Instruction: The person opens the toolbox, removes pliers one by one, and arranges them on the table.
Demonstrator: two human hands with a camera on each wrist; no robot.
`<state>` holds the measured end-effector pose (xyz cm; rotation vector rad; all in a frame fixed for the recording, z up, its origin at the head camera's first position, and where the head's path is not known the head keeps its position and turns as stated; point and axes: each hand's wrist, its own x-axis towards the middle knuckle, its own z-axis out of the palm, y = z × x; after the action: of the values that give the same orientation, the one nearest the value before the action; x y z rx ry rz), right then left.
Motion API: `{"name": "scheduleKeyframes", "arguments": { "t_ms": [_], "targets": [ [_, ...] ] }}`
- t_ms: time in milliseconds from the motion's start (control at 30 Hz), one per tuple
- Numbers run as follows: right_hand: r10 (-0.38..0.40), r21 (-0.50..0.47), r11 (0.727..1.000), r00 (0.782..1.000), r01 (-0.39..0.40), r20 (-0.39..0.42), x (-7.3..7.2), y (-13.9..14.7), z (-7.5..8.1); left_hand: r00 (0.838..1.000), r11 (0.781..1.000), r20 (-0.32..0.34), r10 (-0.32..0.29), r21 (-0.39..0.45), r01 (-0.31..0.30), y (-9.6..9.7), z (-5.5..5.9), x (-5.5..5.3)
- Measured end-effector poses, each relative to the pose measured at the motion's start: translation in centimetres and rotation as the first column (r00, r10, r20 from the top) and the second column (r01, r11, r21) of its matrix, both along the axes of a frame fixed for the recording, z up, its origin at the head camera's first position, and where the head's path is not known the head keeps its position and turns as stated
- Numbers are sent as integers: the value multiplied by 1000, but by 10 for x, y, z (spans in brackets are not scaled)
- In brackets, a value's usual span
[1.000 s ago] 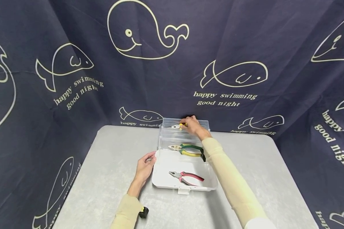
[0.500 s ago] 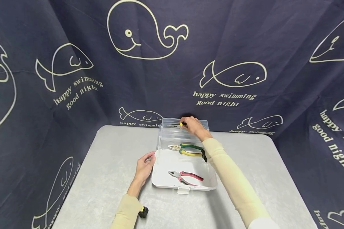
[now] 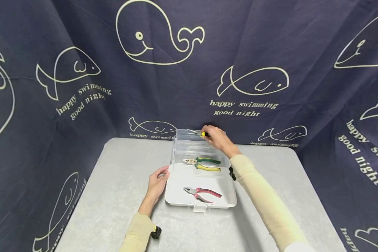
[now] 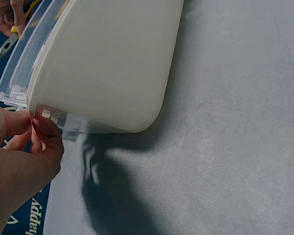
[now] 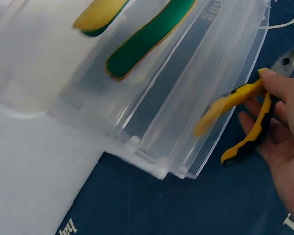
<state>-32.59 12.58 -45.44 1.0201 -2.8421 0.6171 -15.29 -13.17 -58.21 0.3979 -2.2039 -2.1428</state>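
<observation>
My right hand (image 3: 217,137) grips yellow-and-black pliers (image 5: 257,128) with a narrow grey nose, above the topmost clear tray (image 3: 182,135) of an unfolded toolbox. In the right wrist view, one handle end shows through the tray's clear wall and the other hangs outside it. My left hand (image 3: 157,183) pinches the rim of the toolbox's white base (image 3: 173,196) at its left side. Pliers with green and yellow handles (image 3: 209,168) lie in a lower clear tray. In the white base lie pliers with red and black handles (image 3: 210,191).
The toolbox stands on a grey table (image 3: 119,210), near its far edge. Behind it hangs a dark blue cloth (image 3: 189,91) with fish drawings. A white latch (image 3: 200,208) sticks out at the box's front. A small black device (image 3: 155,232) sits at the left sleeve.
My right hand has raised the yellow-and-black pliers out of the top tray and shifted slightly right, turning them. My left hand stays on the rim. The head view has shifted a little.
</observation>
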Motion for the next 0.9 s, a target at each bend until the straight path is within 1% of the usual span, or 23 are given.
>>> {"name": "scheduleKeyframes", "arguments": {
  "t_ms": [167, 300, 533, 700, 900],
  "targets": [
    [14, -46, 999, 993, -19, -115, 3, 10, -4, 1000, 1000, 6, 2, -2, -2, -1, -1, 0],
    [6, -98, 995, 986, -23, -169, 6, 18, -5, 1000, 1000, 5, -1, -4, 1, -1, -2, 0],
    [-35, -224, 975, 979, -11, -201, 11, 31, -4, 1000, 1000, 3, 7, 0, -7, 0, -2, 1],
    [-61, -295, 955, 973, -8, -223, 15, 41, -2, 1000, 1000, -12, 4, 10, -4, 0, -2, 0],
    [-82, -373, 928, 978, 4, -194, 21, 54, -2, 1000, 1000, -11, -2, 3, 2, 0, -3, -1]
  ]
}}
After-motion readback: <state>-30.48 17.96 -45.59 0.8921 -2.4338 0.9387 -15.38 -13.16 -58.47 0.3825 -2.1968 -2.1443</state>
